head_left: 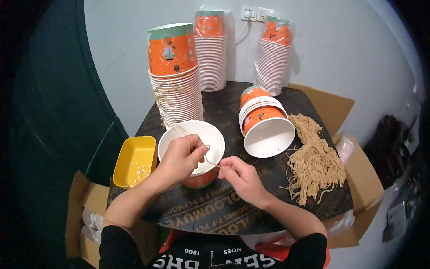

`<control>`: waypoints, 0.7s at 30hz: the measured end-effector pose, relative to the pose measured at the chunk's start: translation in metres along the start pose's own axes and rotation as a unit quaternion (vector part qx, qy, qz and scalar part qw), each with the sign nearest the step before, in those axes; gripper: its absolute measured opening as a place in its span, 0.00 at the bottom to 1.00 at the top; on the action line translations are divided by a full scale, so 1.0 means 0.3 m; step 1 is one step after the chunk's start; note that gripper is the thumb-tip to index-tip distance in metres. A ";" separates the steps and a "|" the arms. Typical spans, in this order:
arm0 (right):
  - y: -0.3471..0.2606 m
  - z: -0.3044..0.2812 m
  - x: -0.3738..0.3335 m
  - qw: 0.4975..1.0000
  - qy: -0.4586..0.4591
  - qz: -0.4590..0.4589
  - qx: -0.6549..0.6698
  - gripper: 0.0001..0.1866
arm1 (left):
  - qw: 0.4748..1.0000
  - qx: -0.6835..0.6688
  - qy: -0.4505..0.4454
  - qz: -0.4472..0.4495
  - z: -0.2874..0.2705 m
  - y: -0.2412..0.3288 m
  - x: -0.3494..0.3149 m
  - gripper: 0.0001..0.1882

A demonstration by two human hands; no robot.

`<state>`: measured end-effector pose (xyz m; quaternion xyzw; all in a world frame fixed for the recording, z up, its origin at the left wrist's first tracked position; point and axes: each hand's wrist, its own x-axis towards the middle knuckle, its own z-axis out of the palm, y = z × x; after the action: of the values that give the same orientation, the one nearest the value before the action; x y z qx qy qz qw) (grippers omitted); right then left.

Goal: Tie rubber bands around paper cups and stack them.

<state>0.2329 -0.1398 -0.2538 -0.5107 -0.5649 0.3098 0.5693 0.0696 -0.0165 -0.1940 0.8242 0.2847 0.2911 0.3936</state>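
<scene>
My left hand (181,157) is closed in a pinch on a thin piece of beige twine (211,163), over the opening of a white-lined orange paper bucket (200,180). A small loop shows at its fingertips, and a strand also sticks up behind the hand. Just right of the rim, my right hand (242,178) pinches the other part of the same twine, which runs short between both hands. The bucket stands upright on the dark table, partly covered by my left hand and wrist. To the right lies a loose bundle of beige twine strands (318,163).
A yellow tray (121,168) with small white bits sits left. Behind the bucket rises a tall bucket stack (172,54) with twine draped on it. Nested buckets (264,119) lie sideways. Two wrapped stacks stand by the wall. Cardboard boxes (358,179) flank the table.
</scene>
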 end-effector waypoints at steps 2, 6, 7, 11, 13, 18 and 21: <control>0.001 0.002 0.004 0.998 -0.017 -0.015 -0.065 0.07 | 1.000 -0.002 -0.012 0.001 -0.002 -0.001 0.001 0.10; 0.007 -0.005 0.001 0.976 0.047 -0.131 -0.170 0.05 | 0.999 0.031 -0.009 0.017 -0.005 0.014 -0.004 0.09; -0.006 -0.009 0.001 0.971 0.051 -0.145 -0.183 0.04 | 0.997 0.062 0.001 0.044 -0.006 0.019 -0.008 0.08; -0.025 -0.008 0.008 0.955 0.077 -0.217 -0.189 0.04 | 0.982 0.127 0.021 0.135 0.004 0.018 -0.018 0.06; -0.018 -0.001 0.017 0.952 0.086 -0.236 -0.176 0.04 | 0.977 0.140 0.018 0.162 0.013 0.041 -0.023 0.05; -0.013 0.014 0.035 0.959 0.073 -0.247 -0.120 0.05 | 0.971 0.147 0.006 0.189 0.034 0.050 -0.034 0.05; 0.008 0.016 0.035 0.969 0.062 -0.221 -0.093 0.05 | 0.960 0.155 0.002 0.232 0.041 0.047 -0.038 0.05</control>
<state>0.2306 -0.1282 -0.2532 -0.4423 -0.6538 0.0906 0.6072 0.0739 -0.0379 -0.1919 0.9180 0.1284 0.3279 0.1824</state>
